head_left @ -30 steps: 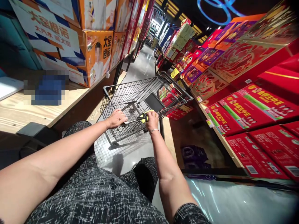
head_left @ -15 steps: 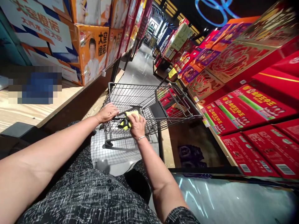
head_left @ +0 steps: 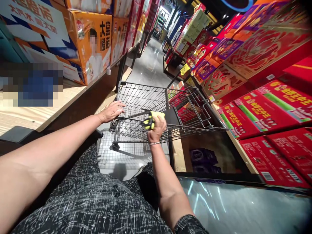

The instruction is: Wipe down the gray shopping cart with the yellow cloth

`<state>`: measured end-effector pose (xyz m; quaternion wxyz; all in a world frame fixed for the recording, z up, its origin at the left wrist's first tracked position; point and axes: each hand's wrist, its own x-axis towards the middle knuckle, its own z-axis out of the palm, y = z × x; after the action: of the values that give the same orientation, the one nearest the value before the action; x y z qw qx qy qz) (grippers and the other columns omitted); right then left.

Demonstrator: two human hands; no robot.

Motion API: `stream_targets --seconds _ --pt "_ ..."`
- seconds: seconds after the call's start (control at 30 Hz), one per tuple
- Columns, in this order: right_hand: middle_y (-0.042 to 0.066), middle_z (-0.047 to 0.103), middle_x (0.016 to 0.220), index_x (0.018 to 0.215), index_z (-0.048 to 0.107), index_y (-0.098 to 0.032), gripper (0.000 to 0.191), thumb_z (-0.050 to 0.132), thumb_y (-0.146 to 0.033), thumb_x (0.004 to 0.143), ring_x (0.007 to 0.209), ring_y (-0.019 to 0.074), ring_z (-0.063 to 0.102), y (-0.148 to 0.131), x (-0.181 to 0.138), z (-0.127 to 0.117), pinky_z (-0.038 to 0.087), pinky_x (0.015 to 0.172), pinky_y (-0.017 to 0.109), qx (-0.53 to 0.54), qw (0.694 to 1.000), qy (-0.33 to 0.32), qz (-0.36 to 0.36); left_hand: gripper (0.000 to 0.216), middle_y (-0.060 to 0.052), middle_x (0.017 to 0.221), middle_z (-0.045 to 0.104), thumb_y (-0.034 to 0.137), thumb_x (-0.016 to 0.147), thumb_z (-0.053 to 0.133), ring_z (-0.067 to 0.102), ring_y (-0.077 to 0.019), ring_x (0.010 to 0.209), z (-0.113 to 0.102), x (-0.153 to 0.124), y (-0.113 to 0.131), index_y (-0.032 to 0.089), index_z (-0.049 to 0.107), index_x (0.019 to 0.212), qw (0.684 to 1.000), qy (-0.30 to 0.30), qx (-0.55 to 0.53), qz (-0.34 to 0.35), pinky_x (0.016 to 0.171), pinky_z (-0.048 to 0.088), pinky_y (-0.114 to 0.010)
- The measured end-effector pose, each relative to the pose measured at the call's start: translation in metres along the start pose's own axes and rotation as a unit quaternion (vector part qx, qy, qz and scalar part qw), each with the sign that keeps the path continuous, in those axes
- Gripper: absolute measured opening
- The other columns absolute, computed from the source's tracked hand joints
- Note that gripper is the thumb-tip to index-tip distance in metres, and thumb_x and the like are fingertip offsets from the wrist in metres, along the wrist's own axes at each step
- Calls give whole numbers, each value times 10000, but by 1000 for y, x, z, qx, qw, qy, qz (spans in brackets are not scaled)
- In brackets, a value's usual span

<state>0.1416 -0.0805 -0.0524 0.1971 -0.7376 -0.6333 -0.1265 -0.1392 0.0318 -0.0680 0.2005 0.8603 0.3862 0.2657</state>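
A dark wire shopping cart (head_left: pixel 136 94) stands in front of me, tilted in the view. My left hand (head_left: pixel 112 111) rests at its near left corner, fingers stretched out over the rim rather than wrapped round it. Farther right, my right hand (head_left: pixel 158 126) is closed round a bundled yellow-and-black glove (head_left: pixel 148 122), just over the cart's near bar. Whether that hand also grips the bar is hidden. Through the wires, the floor shows below the basket.
Orange drink cartons (head_left: pixel 94 48) are stacked on a wooden shelf (head_left: pixel 70 100) at left. Red gift boxes (head_left: pixel 258 110) line the right display, with dark purple packs (head_left: pixel 203 157) on its lower shelf. A grey floor aisle (head_left: pixel 151 60) runs ahead between displays.
The cart has shifted to the right in view, and my right hand with the glove has moved right and slightly up. My left hand's fingers now lie straighter over the rim.
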Motion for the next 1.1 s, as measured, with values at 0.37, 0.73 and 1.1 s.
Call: stream_targets --seconds 0.37,0.73,1.1 --pt "-55 496 1477 1281 594 -393 345 427 -279 1002 1433 212 310 -72 -68 113 209 1202 475 56 870 -311 -378 527 -82 1478 469 454 956 309 178 -301 1476 -2 4 -16 201 557 1346 997 -44 -39 40 1198 162 -541" --pt "-49 519 1453 1324 557 -433 374 420 -282 1011 1422 230 293 -50 -22 50 221 1167 478 79 893 -246 -369 579 -56 1472 488 230 880 380 312 -240 1444 -32 12 -31 235 435 1456 994 -34 101 -32 1193 164 -493" --pt "-46 545 1427 1221 631 -400 314 499 -252 977 1418 198 322 -62 -20 102 198 1188 432 81 884 -270 -373 518 -30 1090 727 395 1030 193 601 -249 1088 -19 6 26 261 693 1052 989 -47 103 -90 973 290 -459"
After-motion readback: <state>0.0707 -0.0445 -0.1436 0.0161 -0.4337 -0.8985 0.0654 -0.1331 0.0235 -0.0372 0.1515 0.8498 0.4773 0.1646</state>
